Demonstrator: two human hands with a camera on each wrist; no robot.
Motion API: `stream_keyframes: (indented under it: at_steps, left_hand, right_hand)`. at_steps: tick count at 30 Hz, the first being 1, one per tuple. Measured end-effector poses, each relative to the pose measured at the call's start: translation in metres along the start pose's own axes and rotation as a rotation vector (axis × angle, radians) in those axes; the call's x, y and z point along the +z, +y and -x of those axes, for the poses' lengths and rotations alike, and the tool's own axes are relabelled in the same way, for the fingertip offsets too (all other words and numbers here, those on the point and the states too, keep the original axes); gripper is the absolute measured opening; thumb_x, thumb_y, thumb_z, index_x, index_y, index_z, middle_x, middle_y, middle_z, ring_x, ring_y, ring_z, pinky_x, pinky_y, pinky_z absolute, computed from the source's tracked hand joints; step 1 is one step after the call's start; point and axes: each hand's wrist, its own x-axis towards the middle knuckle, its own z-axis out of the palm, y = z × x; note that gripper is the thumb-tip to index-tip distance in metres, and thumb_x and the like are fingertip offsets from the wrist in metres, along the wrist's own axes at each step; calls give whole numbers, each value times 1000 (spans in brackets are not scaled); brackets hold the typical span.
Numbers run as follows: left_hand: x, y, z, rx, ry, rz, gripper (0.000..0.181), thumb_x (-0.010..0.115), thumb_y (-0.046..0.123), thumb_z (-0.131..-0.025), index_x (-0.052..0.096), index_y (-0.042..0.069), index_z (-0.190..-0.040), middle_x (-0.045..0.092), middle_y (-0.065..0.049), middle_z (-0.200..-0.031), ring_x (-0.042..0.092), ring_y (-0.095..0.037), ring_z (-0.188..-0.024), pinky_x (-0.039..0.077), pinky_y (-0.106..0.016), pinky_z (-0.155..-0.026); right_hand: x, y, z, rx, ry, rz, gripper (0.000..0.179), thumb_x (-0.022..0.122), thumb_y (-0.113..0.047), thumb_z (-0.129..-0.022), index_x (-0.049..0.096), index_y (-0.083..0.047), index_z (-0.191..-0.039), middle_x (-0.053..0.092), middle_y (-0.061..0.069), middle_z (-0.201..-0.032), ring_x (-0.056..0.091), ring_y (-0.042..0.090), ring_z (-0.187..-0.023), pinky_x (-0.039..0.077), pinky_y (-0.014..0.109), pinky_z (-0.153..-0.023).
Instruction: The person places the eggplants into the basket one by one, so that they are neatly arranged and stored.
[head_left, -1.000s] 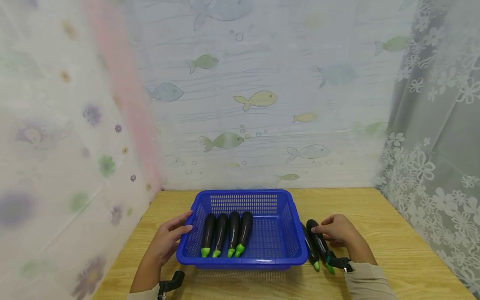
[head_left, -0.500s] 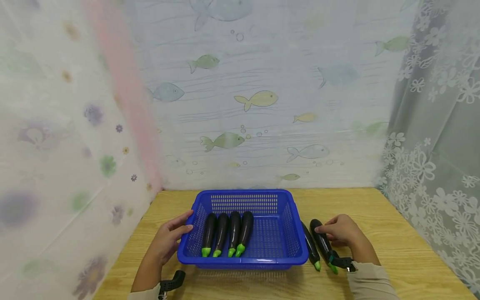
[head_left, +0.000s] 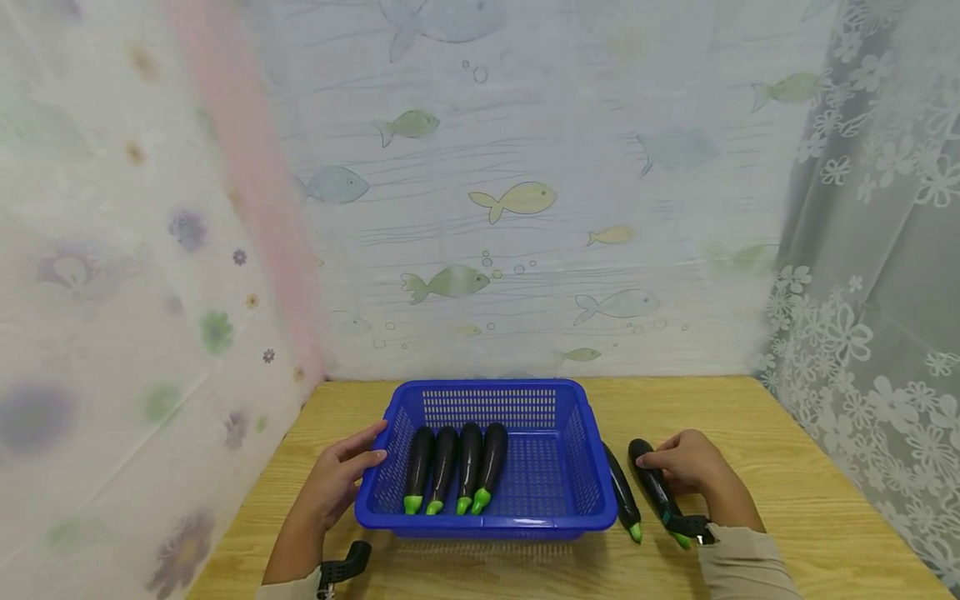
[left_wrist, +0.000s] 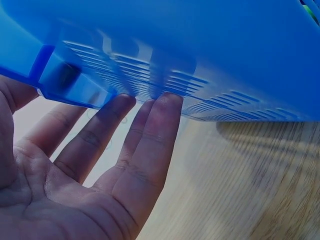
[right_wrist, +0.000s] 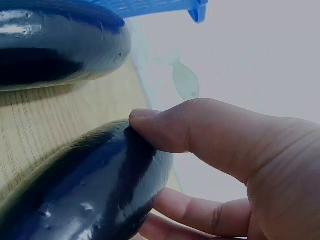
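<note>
A blue slatted plastic basket (head_left: 525, 522) holds several dark eggplants (head_left: 445, 467) with green stem ends, lined up on its left side. My left hand (head_left: 341, 471) is at the basket's left side, thumb and forefinger at the rim. In the left wrist view its fairly straight fingers (left_wrist: 162, 117) touch the outer wall. To the right of the basket, my right hand (head_left: 686, 462) pinches the blunt end of an eggplant (right_wrist: 95, 185) between thumb and fingers. Another eggplant (head_left: 622, 496) lies between it and the basket.
Everything stands on a wood-grain table (head_left: 795, 467). Behind it hangs a fish-patterned sheet (head_left: 517, 317), with a flowered sheet (head_left: 150, 333) at left and a lacy curtain (head_left: 862, 350) at right. A black camera mount (head_left: 345, 562) sits on the left wrist.
My right hand has shifted slightly right with the eggplant it pinches, widening the gap to the one near the basket. Left hand and basket stay put.
</note>
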Motion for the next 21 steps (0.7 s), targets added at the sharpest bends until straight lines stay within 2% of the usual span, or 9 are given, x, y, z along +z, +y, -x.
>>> stream_keyframes:
  at_steps: [7,8,11,14,21]
  left_hand:
    - [0,0,0,2,-2,2,59,73,18,-96,54,20,-152,48,-14,-159,54,-41,-138,58,-57,-97]
    - [0,0,0,2,-3,1,59,73,19,-96,54,19,-152,48,-14,-159,54,-41,-138,58,-57,-97]
    - [0,0,0,2,-3,0,60,74,19,-95,54,19,-152,48,-15,-159,54,-41,-138,58,-58,-96]
    - [0,-1,0,4,-4,-5,60,74,19,-95,54,19,-152,47,-15,-159,54,-42,-138,58,-58,-96]
    - [-1,-1,-1,8,-8,-3,61,74,20,-95,54,19,-152,47,-15,-159,53,-42,-139,57,-59,-96]
  right_hand:
    - [-1,3,-2,-2,8,60,43,87,-29,-80,74,5,-102,67,12,-94,65,21,-79,62,36,-65]
    - [-1,3,-2,-1,6,75,40,87,-31,-80,75,4,-96,66,9,-87,63,19,-75,61,34,-62]
    - [1,6,-3,-3,-2,107,34,86,-34,-80,70,-5,-74,52,-1,-65,51,13,-59,51,28,-51]
    - [2,9,-4,-13,-3,141,42,85,-37,-81,57,-15,-59,34,-7,-53,36,10,-48,38,24,-47]
    - [-2,13,-6,-36,7,163,39,84,-39,-81,61,-14,-62,39,-7,-55,42,11,-52,41,25,-48]
